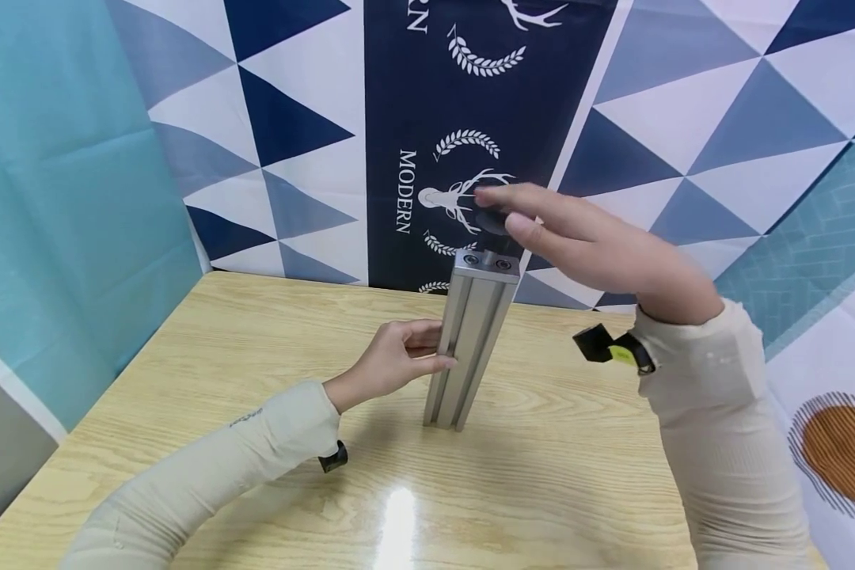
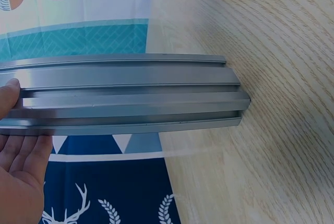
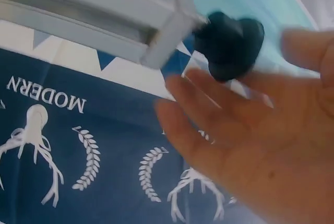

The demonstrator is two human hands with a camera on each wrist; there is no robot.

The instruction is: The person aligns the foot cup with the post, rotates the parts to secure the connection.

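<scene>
A silver slotted aluminium profile [image 1: 470, 340] stands on the table, leaning slightly. My left hand [image 1: 395, 356] grips its side about halfway up, thumb on the near face and fingers round behind. In the left wrist view the long grooves of the profile [image 2: 130, 98] show, the thumb above and the fingers below. A metal end plate [image 1: 486, 265] with two screws caps its top. Above that plate sits a black lobed knob [image 3: 229, 46], partly hidden in the head view. My right hand [image 1: 591, 237] is beside the knob with extended fingers; the right wrist view is blurred, so contact is unclear.
The light wooden table [image 1: 271, 332] meets a patterned blue and white cloth [image 1: 299, 142] close behind the profile. A teal cloth [image 1: 50, 198] hangs at the left. Another cloth with an orange circle [image 1: 848, 455] hangs at the right.
</scene>
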